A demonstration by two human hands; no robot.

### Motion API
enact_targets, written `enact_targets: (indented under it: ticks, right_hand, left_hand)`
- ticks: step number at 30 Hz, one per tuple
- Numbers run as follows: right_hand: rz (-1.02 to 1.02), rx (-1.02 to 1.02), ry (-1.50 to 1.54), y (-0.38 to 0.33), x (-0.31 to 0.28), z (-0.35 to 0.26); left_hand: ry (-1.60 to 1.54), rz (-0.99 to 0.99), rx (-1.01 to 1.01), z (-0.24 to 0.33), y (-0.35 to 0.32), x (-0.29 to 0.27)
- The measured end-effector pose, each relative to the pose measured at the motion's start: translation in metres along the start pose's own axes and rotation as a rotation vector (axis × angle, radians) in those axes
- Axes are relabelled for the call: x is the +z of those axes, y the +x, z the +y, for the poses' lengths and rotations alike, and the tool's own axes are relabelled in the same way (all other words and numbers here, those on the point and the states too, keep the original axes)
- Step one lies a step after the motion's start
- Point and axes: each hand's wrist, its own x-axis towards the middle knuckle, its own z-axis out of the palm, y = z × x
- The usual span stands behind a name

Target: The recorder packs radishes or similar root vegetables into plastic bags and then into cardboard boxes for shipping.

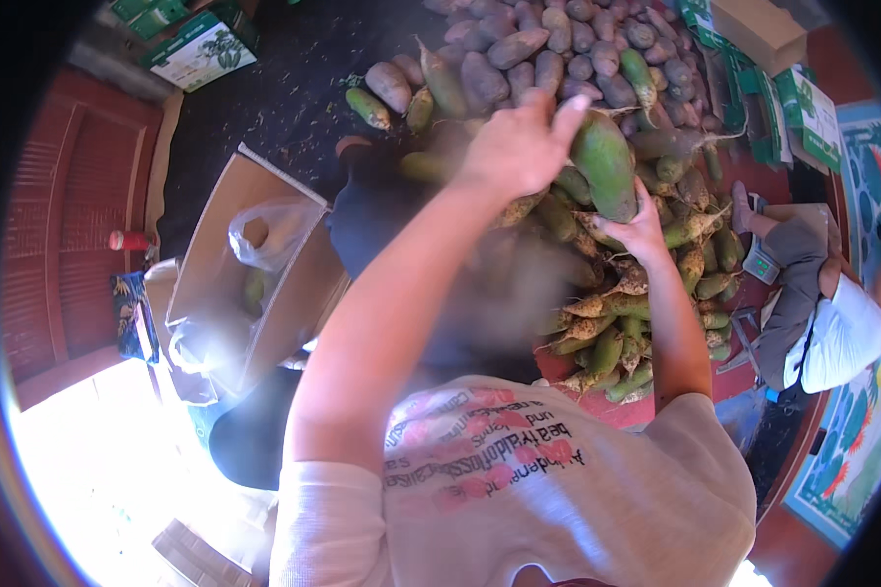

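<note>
A thick green radish [602, 166] is held upright over the pile, its lower end gripped by my right hand [638, 231]. My left hand [529, 142] is at the radish's upper left side, thumb raised and fingers apart; whether it touches the radish I cannot tell. Below and around my hands lie many green radishes [612, 357] with pale, rooty ends. Farther off is a heap of purplish, earthy root vegetables [582, 64].
At the left stands an open cardboard box [230, 220] with plastic bags. Green-and-white cartons [201, 49] stand at the far left, others [808, 112] at the far right. On the right sits another person [832, 333], beside a small device with a lit display [762, 262].
</note>
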Motion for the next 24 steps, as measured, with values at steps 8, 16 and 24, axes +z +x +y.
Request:
enact_targets:
  ticks: [8, 16, 24]
  right_hand:
    - [0.16, -0.23, -0.842, -0.019, -0.004, -0.063]
    - [-0.045, 0.138, -1.676, 0.0, -0.028, -0.007]
    - [0.308, 0.211, -1.267, 0.032, -0.036, -0.065]
  left_hand:
    - [0.019, 0.065, -0.147, -0.026, -0.009, 0.039]
    - [0.117, -0.187, 0.02, -0.014, -0.035, 0.035]
    - [0.141, 0.536, 0.347, -0.084, -0.076, -0.074]
